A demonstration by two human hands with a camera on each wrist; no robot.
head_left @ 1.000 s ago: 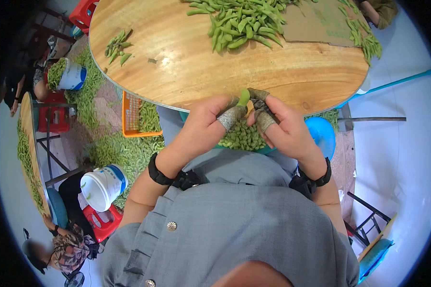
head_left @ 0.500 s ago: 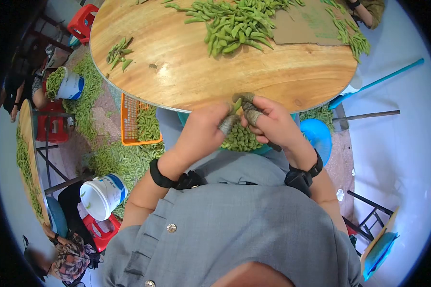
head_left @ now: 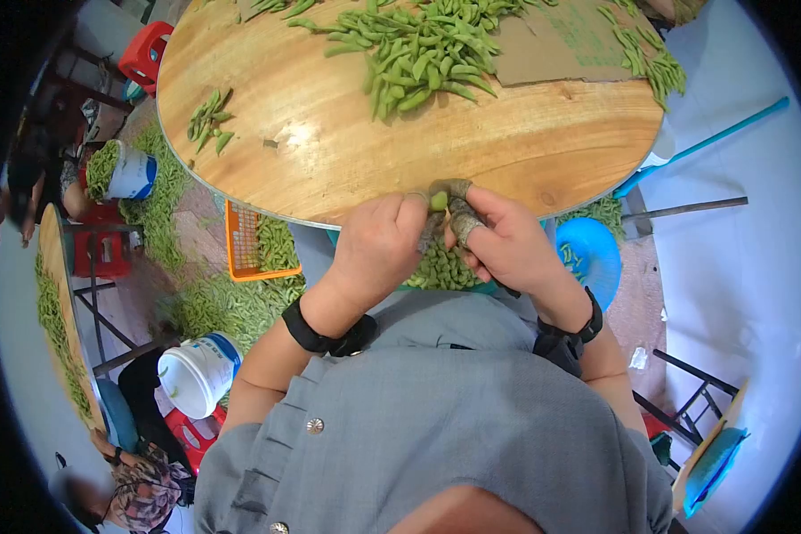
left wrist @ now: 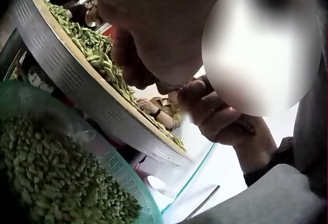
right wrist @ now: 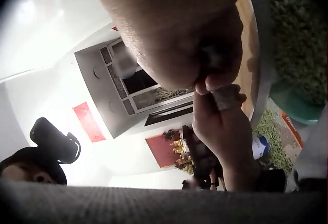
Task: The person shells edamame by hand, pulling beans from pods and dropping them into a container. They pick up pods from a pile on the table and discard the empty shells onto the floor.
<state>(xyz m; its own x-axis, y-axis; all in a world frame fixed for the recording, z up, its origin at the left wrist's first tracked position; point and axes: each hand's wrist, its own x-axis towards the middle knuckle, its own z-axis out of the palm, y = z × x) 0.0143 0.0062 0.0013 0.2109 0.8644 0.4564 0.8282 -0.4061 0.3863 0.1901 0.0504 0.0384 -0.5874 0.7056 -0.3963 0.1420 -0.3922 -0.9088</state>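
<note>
Both hands meet at the table's near edge in the head view, above a green basket of shelled beans (head_left: 443,269). Between their fingertips is a green pod (head_left: 438,202), mostly covered by the fingers. The left hand (head_left: 381,238) pinches it from the left, its thumb wrapped in grey tape. From the right, the right hand (head_left: 500,235) grips it with taped thumb and forefinger, the other fingers curled. In the left wrist view the green basket (left wrist: 120,167) holds many beans (left wrist: 56,178). The right wrist view has the fingertips touching, the pod hidden.
Pods (head_left: 427,58) are heaped on the wooden table (head_left: 365,151) beside flat cardboard (head_left: 561,49). An orange crate (head_left: 265,274) and white bucket (head_left: 191,378) stand at the left, a blue basin (head_left: 596,258) at the right. Another person (head_left: 142,485) sits lower left.
The pod has turned and sunk between the fingers, so less of it shows. The left hand has rolled over, its back now up. The table has shifted slightly down in view.
</note>
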